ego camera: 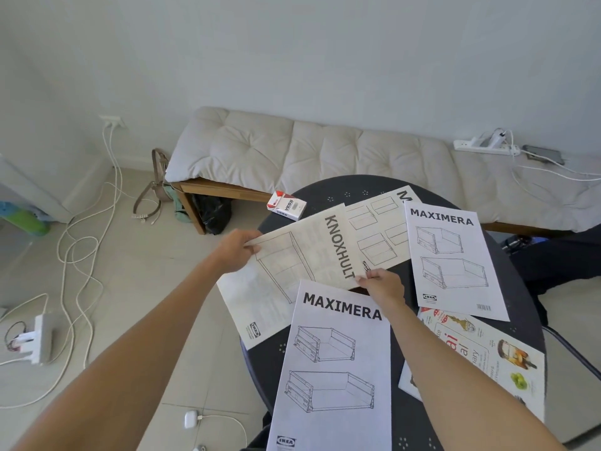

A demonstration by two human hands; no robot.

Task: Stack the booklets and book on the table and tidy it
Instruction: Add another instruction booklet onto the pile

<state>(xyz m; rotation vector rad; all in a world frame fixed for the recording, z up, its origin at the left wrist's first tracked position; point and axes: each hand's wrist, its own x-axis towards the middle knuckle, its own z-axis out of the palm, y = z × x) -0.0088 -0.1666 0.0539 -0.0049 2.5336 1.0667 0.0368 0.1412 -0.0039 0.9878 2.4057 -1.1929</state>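
On the round dark table [514,275] lie several white instruction booklets. The KNOXHULT booklet [312,252] is pinched at its left corner by my left hand [237,250] and at its near right corner by my right hand [383,284]. Under it lies a cream booklet [257,307] at the left edge, and another cream MAXIMERA booklet [380,229] behind. One white MAXIMERA booklet [338,369] lies nearest me, overhanging the table's near edge. A second one [452,262] lies at the right. A colourful book [481,356] rests at the near right, partly under my right forearm.
A red and white carton [287,205] sits at the table's far edge. Behind stands a cushioned wooden bench [325,151] with a power strip [484,145] and phone. Cables, a bag [156,187], an adapter block [42,336] and an earbud case [191,419] lie on the tiled floor.
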